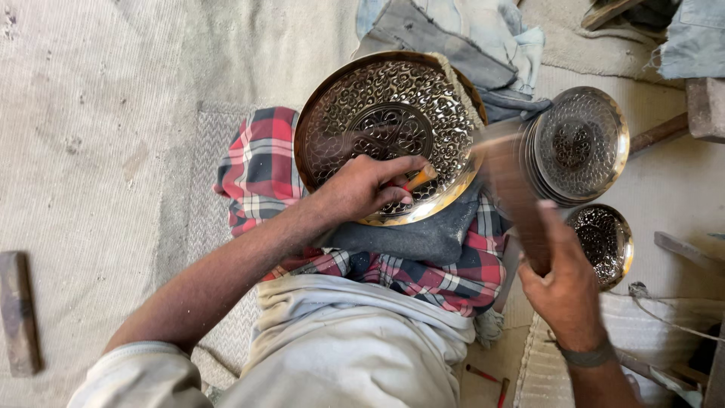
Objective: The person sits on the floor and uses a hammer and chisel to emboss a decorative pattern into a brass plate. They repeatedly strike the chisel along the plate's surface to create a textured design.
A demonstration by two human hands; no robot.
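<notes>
Woven floor matting (98,113) covers the work area. One large engraved brass plate (385,113) rests tilted on a red plaid cloth (260,162) over the person's lap. The left hand (366,185) lies on the plate's lower rim, fingers curled together around one orange-tipped chisel (419,179) whose tip touches the engraved face. The right hand (566,283), just right of the plate, grips one wooden mallet (513,189) in a closed fist; the mallet is motion-blurred. One stack of smaller engraved plates (581,143) and one single small engraved bowl (604,242) sit on the right. Two red-handled tools (491,381) lie near the knee. One wooden block (19,313) lies far left.
</notes>
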